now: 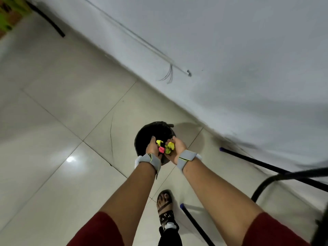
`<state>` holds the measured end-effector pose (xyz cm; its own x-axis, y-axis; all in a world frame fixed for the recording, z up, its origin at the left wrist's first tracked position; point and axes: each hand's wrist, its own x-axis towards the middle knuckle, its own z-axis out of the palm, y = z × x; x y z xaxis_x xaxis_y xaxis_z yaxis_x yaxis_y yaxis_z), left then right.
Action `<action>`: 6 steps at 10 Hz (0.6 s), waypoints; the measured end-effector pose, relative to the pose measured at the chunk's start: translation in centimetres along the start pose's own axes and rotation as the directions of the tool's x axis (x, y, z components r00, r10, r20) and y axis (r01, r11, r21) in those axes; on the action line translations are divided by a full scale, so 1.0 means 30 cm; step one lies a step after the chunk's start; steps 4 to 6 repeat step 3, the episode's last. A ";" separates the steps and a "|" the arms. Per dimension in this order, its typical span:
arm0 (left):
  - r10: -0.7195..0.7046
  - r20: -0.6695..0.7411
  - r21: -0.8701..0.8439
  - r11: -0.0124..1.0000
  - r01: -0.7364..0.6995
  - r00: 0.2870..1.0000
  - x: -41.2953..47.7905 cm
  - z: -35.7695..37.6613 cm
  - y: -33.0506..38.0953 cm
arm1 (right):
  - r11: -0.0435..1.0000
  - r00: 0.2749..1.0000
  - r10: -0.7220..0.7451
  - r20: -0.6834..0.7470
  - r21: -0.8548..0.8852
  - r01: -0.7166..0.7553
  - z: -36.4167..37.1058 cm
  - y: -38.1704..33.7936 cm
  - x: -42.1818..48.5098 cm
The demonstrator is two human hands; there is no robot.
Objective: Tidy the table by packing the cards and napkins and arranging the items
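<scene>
I look down at a black bin (147, 134) lined with a dark bag, standing on the tiled floor by the wall. Both my hands hover over its opening. My left hand (153, 147) holds crumpled napkins, a pink one (161, 149) and a yellow one (159, 142). My right hand (177, 148) holds more crumpled yellow-green napkins (170, 146). The fingers of both hands curl around the paper. Grey bands wrap both wrists. No cards are in view.
A grey-white wall (248, 68) runs diagonally behind the bin, with thin cables (166, 75) hanging on it. Black chair legs (266, 164) stand to the right. My sandalled foot (165, 206) is below the bin. A green patterned object (8, 15) sits at top left.
</scene>
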<state>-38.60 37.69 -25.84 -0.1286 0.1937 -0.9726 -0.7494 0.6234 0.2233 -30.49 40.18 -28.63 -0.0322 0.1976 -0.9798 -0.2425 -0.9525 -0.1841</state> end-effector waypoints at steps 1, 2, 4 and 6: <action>-0.019 -0.060 0.135 0.990 0.027 0.998 0.168 -0.078 -0.001 | 0.996 0.998 0.051 0.034 -0.075 -0.049 0.002 0.029 0.081; 0.007 -0.073 0.105 0.995 0.000 0.997 0.100 -0.103 -0.002 | 0.995 0.999 0.008 0.045 -0.101 -0.003 -0.008 0.033 0.018; 0.041 -0.010 0.085 0.996 -0.040 0.999 -0.008 -0.100 0.001 | 0.995 0.998 -0.028 0.062 -0.090 0.033 -0.025 0.016 -0.082; 0.041 -0.010 0.085 0.996 -0.040 0.999 -0.008 -0.100 0.001 | 0.995 0.998 -0.028 0.062 -0.090 0.033 -0.025 0.016 -0.082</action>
